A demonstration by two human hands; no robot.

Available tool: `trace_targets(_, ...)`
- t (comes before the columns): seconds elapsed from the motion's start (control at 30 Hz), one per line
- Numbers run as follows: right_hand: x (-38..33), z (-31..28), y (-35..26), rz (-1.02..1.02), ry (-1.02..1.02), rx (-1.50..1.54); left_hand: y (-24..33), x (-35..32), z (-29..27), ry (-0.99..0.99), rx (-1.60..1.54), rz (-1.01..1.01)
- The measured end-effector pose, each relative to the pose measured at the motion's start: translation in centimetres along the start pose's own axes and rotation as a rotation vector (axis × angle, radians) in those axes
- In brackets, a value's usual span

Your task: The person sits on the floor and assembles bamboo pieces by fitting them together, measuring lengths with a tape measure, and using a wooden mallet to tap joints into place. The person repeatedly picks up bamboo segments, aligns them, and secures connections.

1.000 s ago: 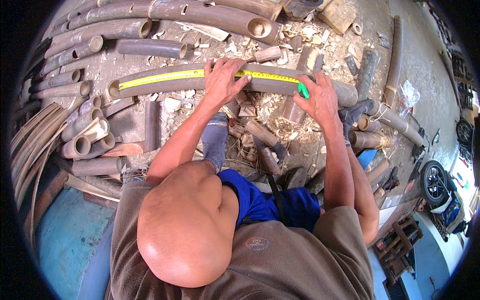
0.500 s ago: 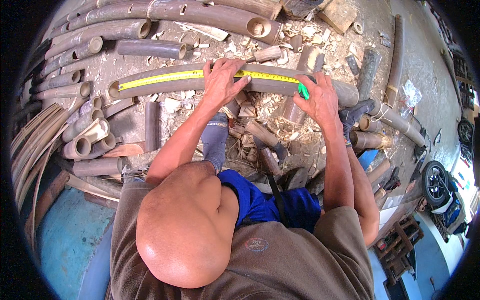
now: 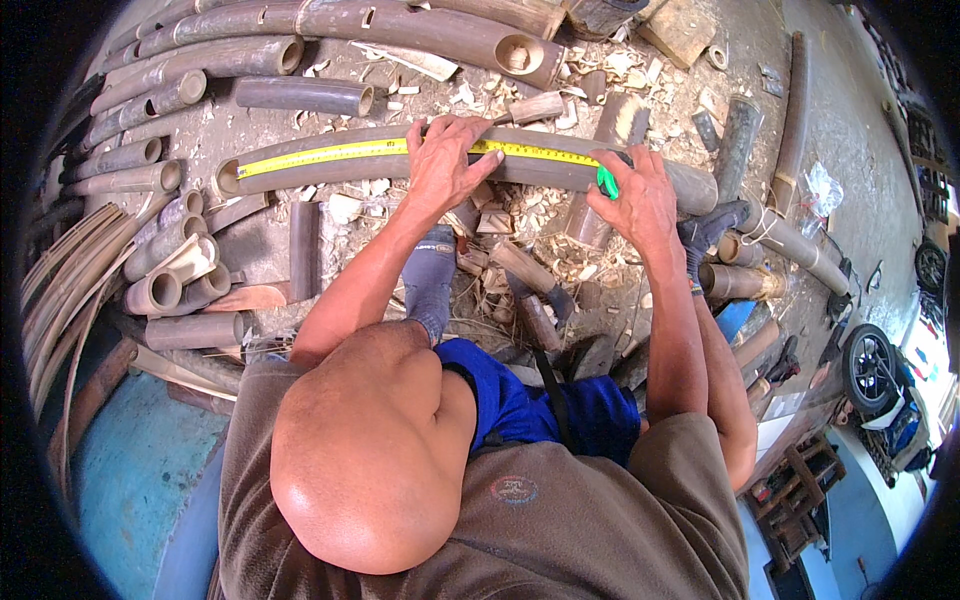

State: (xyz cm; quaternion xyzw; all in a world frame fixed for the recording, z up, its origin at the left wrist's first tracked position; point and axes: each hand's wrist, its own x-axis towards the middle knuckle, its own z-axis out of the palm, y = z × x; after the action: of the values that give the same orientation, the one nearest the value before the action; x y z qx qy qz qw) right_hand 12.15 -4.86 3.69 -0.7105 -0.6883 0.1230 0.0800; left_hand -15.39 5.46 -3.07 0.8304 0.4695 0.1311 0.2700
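A long grey-brown bamboo pole (image 3: 340, 175) lies crosswise in front of me, its hollow end at the left. The yellow blade of a tape measure (image 3: 330, 153) runs along its top from near that end to my right hand. My left hand (image 3: 446, 160) is closed over the pole near its middle, thumb against the blade and fingertips hidden on the far side. My right hand (image 3: 640, 200) grips the tape measure's case against the pole; a green part shows beside the thumb, and the rest is mostly covered by the fingers.
Cut bamboo tubes (image 3: 190, 330) and split strips (image 3: 70, 290) lie at the left. Longer poles (image 3: 400, 32) stretch across the back. Wood chips (image 3: 510, 215) cover the ground around my feet. A wooden-handled blade (image 3: 535, 275) lies between my legs. A wheel (image 3: 870, 368) stands far right.
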Motion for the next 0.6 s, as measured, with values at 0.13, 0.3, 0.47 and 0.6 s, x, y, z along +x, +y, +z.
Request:
trace_targets(0.13,0.01,0.02,0.0,0.009,-0.01,0.001,-0.15,0.0,0.3,0.028,-0.021,0.012)
trace_targets(0.3,-0.04,0.24,0.11,0.015,-0.016,0.0,-0.16,0.06,0.5,0.03,-0.02,-0.007)
trace_targets(0.47,-0.06,0.09,-0.07,0.019,-0.017,-0.003,-0.06,0.16,0.37,0.015,-0.022,-0.024)
trace_targets(0.6,-0.03,0.07,-0.1,0.015,-0.027,0.003,0.04,0.17,0.23,-0.001,-0.014,-0.038)
